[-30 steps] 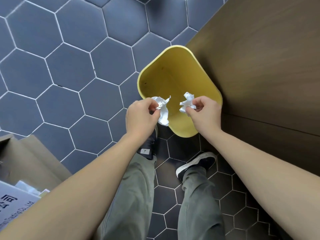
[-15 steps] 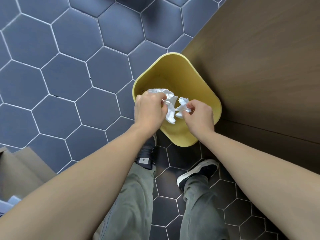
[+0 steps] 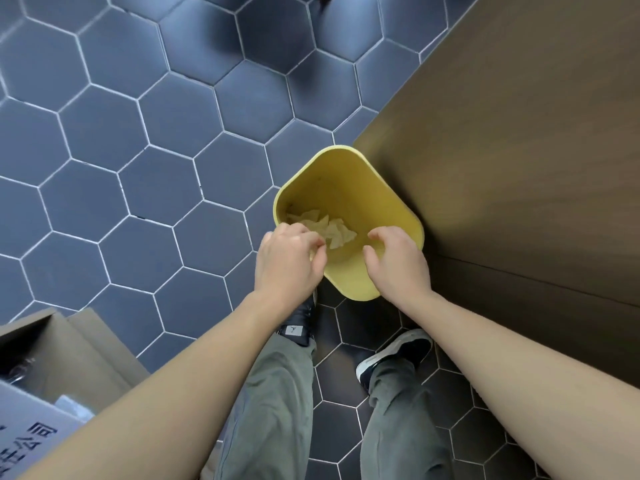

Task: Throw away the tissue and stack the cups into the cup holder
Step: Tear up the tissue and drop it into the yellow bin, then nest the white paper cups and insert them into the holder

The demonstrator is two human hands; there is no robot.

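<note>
A yellow waste bin (image 3: 377, 188) stands on the tiled floor against a dark wooden panel. Crumpled tissue (image 3: 329, 228) lies at the bottom of the bin. My left hand (image 3: 287, 265) hovers over the bin's near left rim, fingers curled loosely with nothing in them. My right hand (image 3: 398, 265) hangs over the near right rim, fingers spread and empty. No cups or cup holder are in view.
Dark wooden cabinet panel (image 3: 519, 150) fills the right side. An open cardboard box (image 3: 52, 362) sits at the lower left. Blue hexagonal floor tiles (image 3: 138, 133) spread to the left and beyond. My legs and dark shoes (image 3: 394, 355) stand just before the bin.
Both hands held crumpled tissue over the bin; they have let go and the tissue now lies inside it. The view has pulled back from the bin.
</note>
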